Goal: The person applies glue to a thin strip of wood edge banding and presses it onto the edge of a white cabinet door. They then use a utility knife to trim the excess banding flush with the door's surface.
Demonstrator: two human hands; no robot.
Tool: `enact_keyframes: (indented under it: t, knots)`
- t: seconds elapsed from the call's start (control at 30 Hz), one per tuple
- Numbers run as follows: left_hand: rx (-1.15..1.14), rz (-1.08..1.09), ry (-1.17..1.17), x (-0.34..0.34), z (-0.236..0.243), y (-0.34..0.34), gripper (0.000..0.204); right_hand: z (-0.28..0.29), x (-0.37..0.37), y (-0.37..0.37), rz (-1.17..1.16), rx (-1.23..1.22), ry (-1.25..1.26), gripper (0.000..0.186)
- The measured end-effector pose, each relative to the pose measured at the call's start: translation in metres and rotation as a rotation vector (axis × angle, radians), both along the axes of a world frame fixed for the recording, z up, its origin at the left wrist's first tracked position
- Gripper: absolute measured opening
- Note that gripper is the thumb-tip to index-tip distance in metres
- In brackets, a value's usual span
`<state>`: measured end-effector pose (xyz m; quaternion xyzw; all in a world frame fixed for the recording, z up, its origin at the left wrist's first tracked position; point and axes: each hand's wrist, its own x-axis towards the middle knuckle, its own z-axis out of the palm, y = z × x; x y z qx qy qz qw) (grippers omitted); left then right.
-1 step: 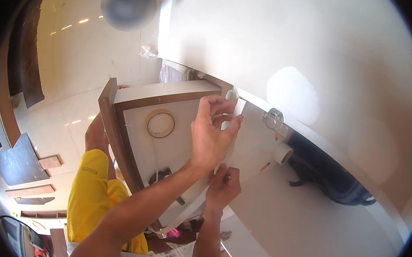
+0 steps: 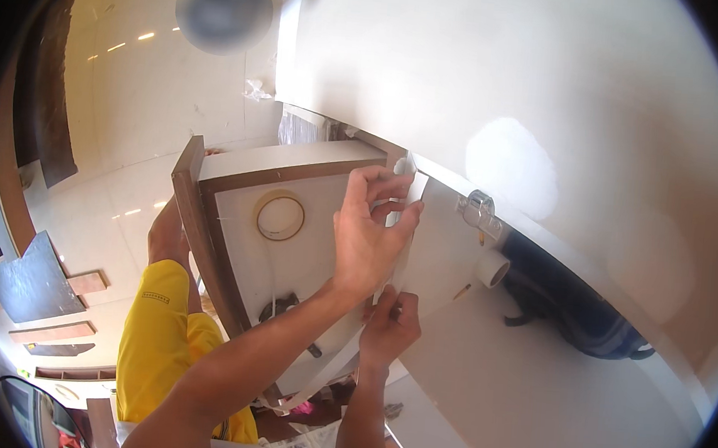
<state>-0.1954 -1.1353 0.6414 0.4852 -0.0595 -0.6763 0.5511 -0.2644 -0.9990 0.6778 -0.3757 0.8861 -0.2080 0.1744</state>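
My left hand [image 2: 371, 233] is raised against the front edge of a white cabinet panel [image 2: 440, 255]. Its fingertips pinch a thin white edge strip [image 2: 401, 195] near the panel's top corner. My right hand [image 2: 389, 326] sits just below and grips the same strip lower down, against the panel edge. The loose end of the strip [image 2: 314, 387] hangs down in a curve beneath both hands. A large white board [image 2: 510, 93] slants above the panel.
Inside the brown-edged cabinet [image 2: 197, 221] hang a ring of tape [image 2: 279, 216] and a dark handle [image 2: 282, 306]. A metal hinge [image 2: 478, 207], a white roll [image 2: 493, 269] and a dark blue bag [image 2: 585, 319] lie right. My yellow-clad leg [image 2: 155, 335] is lower left, with wood offcuts [image 2: 47, 285] on the tiled floor.
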Motion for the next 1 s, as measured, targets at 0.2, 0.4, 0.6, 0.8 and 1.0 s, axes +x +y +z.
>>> enact_keyframes:
  t: [0.2,0.4,0.6,0.8,1.0]
  knots:
    - [0.011,-0.007,0.02,-0.0019,0.0018,-0.004,0.045,-0.003,-0.0072,0.0008,-0.009,0.007,0.034,0.029]
    - [-0.003,0.0,-0.017,-0.0056,-0.0024,-0.0011,0.047,-0.0005,-0.0059,-0.004,-0.034,0.027,-0.024,0.028]
    - [0.0,-0.004,-0.013,-0.0065,-0.0036,0.0003,0.051,-0.0014,-0.0068,-0.0019,-0.035,0.031,-0.011,0.027]
    - [0.028,-0.012,0.049,-0.0003,0.0028,-0.001,0.063,0.0045,-0.0015,-0.0035,-0.039,0.045,-0.017,0.026]
    - [-0.001,0.025,0.019,-0.0063,0.0002,-0.0005,0.066,0.0031,-0.001,-0.0044,-0.044,0.007,-0.057,0.027]
